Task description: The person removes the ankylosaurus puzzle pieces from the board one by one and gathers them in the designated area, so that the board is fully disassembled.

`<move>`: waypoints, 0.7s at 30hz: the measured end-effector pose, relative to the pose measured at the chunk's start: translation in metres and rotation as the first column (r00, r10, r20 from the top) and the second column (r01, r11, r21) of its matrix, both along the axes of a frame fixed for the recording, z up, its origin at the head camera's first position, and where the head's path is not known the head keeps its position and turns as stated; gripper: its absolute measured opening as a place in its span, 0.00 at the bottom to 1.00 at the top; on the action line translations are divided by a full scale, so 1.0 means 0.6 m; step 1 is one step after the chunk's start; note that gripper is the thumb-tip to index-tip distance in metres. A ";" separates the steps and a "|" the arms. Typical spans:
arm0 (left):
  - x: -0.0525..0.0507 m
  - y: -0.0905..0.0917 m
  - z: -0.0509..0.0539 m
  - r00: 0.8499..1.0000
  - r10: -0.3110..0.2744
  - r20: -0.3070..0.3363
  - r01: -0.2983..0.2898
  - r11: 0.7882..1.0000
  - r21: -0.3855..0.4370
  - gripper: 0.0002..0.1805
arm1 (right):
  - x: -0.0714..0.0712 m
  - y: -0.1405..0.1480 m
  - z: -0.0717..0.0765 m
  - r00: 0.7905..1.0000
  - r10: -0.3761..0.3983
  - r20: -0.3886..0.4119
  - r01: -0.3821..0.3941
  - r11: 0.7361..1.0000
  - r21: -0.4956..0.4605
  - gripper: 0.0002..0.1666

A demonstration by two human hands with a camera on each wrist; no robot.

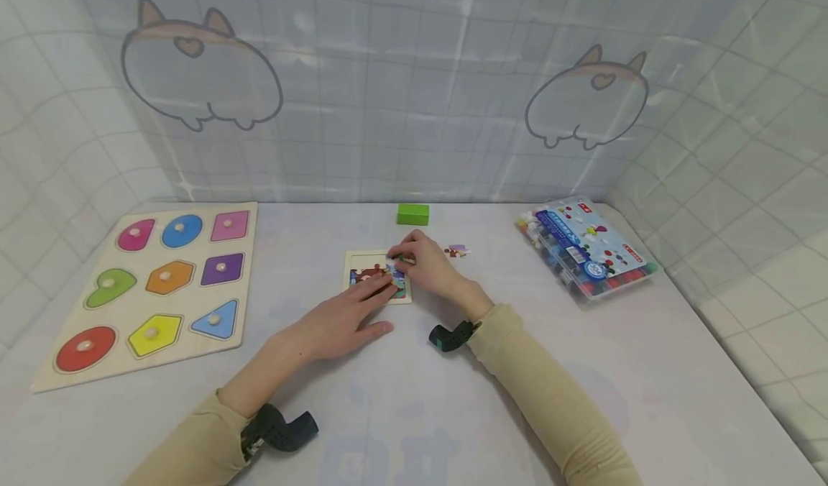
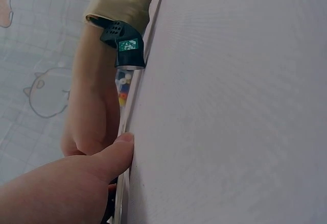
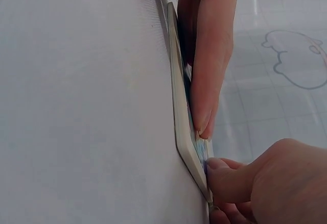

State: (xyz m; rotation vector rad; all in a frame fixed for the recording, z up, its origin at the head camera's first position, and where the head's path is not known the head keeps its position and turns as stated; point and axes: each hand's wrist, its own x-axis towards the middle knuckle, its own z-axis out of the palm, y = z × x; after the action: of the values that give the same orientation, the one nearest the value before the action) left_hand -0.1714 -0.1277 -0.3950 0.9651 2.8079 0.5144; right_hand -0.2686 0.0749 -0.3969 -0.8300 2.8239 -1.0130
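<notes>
A small wooden jigsaw tray [image 1: 347,279] with a cartoon picture lies on the table in front of me. My left hand [image 1: 343,319] rests on it, straight fingers touching the picture and the thumb spread apart. At the tray's right side my right hand [image 1: 435,267] pinches a small jigsaw piece [image 1: 392,264] between thumb and fingers; part of the piece is hidden. In the right wrist view the tray's pale edge [image 3: 179,106] shows side-on, left fingers [image 3: 210,55] on top. A loose jigsaw piece [image 1: 456,251] lies just right of my right hand.
A green block [image 1: 412,214] sits near the back edge. At left lies a wooden board [image 1: 244,270] with several colourful knobbed shapes. A clear plastic case [image 1: 585,245] with coloured parts inside stands at right. Patterned curtains [image 1: 401,98] enclose the table's back and sides.
</notes>
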 end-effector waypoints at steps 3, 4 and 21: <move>0.000 -0.001 -0.001 1.000 -0.003 -0.007 0.003 1.000 0.008 0.37 | -0.001 -0.001 -0.002 1.000 0.012 -0.015 -0.012 1.000 0.012 0.13; 0.000 -0.001 -0.001 1.000 -0.004 -0.009 0.004 1.000 0.009 0.37 | -0.001 -0.002 -0.002 1.000 0.016 -0.020 -0.016 1.000 0.017 0.13; 0.001 0.000 0.000 1.000 0.000 -0.017 0.000 1.000 0.011 0.37 | 0.001 -0.002 -0.005 1.000 0.009 -0.020 -0.009 1.000 0.014 0.13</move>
State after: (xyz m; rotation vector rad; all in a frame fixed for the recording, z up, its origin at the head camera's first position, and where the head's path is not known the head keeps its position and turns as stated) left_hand -0.1708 -0.1276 -0.3948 0.9759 2.8230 0.5253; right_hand -0.2678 0.0739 -0.3996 -0.8556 2.8378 -0.9879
